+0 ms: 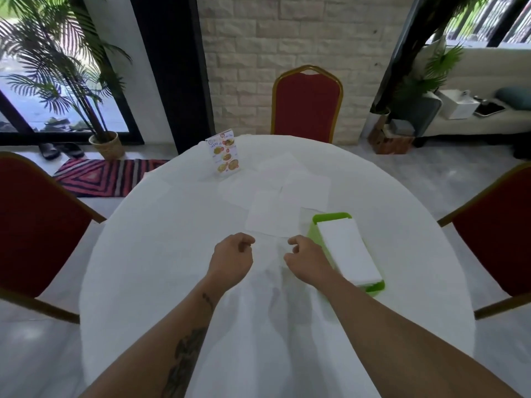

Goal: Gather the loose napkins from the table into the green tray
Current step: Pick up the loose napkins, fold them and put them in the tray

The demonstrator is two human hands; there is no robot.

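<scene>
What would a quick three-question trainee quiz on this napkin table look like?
1. True or false: the rectangular green plastic tray already holds a stack of white paper napkins.
2. Which hand is nearer the tray: A left hand, B right hand?
3. Fill in: loose white napkins lie between the hands and the printed ____ card.

Key: 1 true; 2 B; 3 menu.

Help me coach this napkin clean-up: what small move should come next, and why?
Probably reach the left hand forward to the nearest loose napkin. Both it and the right hand hover loosely curled, holding nothing. Several napkins lie spread on the table just beyond them, and the green tray already holds a stack.
</scene>
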